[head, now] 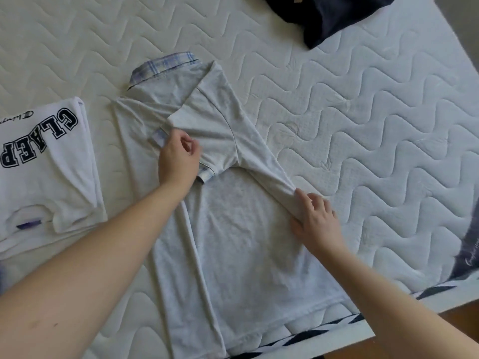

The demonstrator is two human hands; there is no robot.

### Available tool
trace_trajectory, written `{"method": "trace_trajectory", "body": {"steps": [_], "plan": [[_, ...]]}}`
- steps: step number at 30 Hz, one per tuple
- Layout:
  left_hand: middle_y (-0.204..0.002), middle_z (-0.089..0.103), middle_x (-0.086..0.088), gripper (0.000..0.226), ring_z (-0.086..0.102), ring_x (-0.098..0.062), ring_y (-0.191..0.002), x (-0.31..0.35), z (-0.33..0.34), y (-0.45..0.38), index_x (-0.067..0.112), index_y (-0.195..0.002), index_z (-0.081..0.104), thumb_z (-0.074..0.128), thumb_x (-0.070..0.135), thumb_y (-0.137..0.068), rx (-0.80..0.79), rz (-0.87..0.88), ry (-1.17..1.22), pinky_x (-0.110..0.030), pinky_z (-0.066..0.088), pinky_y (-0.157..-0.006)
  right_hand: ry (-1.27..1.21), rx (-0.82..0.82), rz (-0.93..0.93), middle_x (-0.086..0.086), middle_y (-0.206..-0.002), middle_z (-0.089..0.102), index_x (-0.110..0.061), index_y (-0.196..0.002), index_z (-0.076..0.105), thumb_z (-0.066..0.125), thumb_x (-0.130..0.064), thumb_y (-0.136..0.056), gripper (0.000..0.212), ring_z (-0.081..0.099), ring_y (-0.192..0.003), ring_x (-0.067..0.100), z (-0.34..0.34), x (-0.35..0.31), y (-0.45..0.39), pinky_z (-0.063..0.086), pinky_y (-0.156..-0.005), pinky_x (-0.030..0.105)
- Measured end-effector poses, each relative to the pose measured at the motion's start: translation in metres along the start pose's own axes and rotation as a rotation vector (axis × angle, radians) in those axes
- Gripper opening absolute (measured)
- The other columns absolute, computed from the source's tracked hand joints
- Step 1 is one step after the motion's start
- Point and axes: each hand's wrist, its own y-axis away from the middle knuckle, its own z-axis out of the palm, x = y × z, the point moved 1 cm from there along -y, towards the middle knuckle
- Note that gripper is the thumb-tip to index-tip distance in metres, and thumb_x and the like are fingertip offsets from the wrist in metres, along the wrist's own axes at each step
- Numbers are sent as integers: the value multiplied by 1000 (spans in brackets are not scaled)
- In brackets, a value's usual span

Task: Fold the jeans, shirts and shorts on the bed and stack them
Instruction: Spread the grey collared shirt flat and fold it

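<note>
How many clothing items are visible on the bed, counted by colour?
Light grey: 1, the polo shirt with a plaid collar.
White: 1, the lettered shirt.
Dark navy: 1, the garment at the top.
Grey-purple: 1, the item at the right edge, only partly visible.
Total: 4

The bed (363, 125) shows bare quilted mattress across its far left corner and along most of its right side, open room for a hand to pass. A grey polo shirt (233, 242) covers the middle down to the near edge, with the left hand (177, 156) and right hand (315, 218) on it. A folded white shirt (49, 164) lies at the left edge, with a narrow bare strip between it and the polo. A dark garment (329, 14) sits at the far edge, and another dark piece (469, 252) at the right edge.
</note>
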Motion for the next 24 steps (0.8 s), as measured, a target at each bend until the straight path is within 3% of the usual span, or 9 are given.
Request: {"method": "trace_trajectory", "body": {"steps": [2, 5, 8, 12, 15, 17, 20, 22, 24], "plan": [[-78, 69, -3, 27, 63, -22, -67, 16, 31, 44, 8, -87, 64, 55, 33, -95, -199, -183, 121, -30, 50, -64, -5, 0, 76, 7, -134, 45, -24, -151, 29, 59, -29, -89, 69, 46, -118, 29, 3, 15, 20, 41, -92, 41], [-74, 69, -9, 36, 68, -20, -63, 40, 80, 106, 9, -76, 64, 53, 35, -98, -507, -488, 386, -33, 57, -63, -37, 3, 182, 8, -124, 52, -21, -148, 35, 56, -24, -88, 64, 52, -108, 31, 7, 37, 44, 41, -88, 41], [-80, 68, -11, 34, 71, -29, -80, 62, 114, 142, 14, -73, 60, 57, 38, -96, -608, -629, 487, -39, 59, -77, -71, -36, 239, 3, -122, 58, -23, -132, 45, 57, -24, -86, 48, 53, -112, 27, 9, 58, 63, 37, -90, 37], [-96, 70, -8, 31, 70, -21, -86, 83, 141, 163, 10, -95, 64, 62, 41, -93, -698, -724, 559, -33, 58, -73, 61, -64, 260, -2, -106, 60, -23, -107, 53, 54, -33, -90, 20, 53, -102, 24, 11, 83, 84, 30, -79, 34], [-117, 65, -11, 42, 67, -27, -102, 96, 153, 174, 6, -124, 53, 66, 30, -92, -717, -793, 599, -35, 56, -72, 57, -4, 276, 0, -96, 56, -20, -97, 50, 50, -27, -89, 11, 48, -90, 24, 16, 95, 101, 28, -73, 35], [-122, 62, -14, 39, 65, -29, -104, 103, 157, 180, 5, -127, 49, 62, 22, -94, -699, -815, 622, -34, 55, -67, 8, 26, 279, 0, -90, 55, -19, -94, 45, 47, -20, -88, 6, 47, -85, 25, 19, 99, 113, 27, -70, 35], [-117, 60, -16, 22, 65, -31, -100, 104, 156, 189, 6, -117, 47, 54, 13, -97, -573, -815, 698, -37, 58, -66, -21, 34, 277, 0, -102, 57, -20, -113, 49, 46, -7, -88, 28, 52, -90, 26, 25, 102, 134, 31, -73, 35], [-110, 62, -16, 8, 65, -30, -97, 96, 150, 195, 10, -102, 51, 54, 15, -97, -503, -760, 688, -43, 59, -73, -18, 96, 202, 4, -108, 59, -16, -125, 54, 56, 1, -83, 45, 56, -91, 28, 29, 97, 150, 36, -74, 35], [-103, 64, -16, 13, 65, -32, -97, 84, 140, 199, 14, -87, 55, 51, 20, -98, -447, -686, 619, -51, 57, -83, -42, 200, 69, 9, -96, 61, -9, -115, 64, 68, 10, -70, 48, 58, -78, 32, 33, 84, 166, 41, -66, 35]]}}
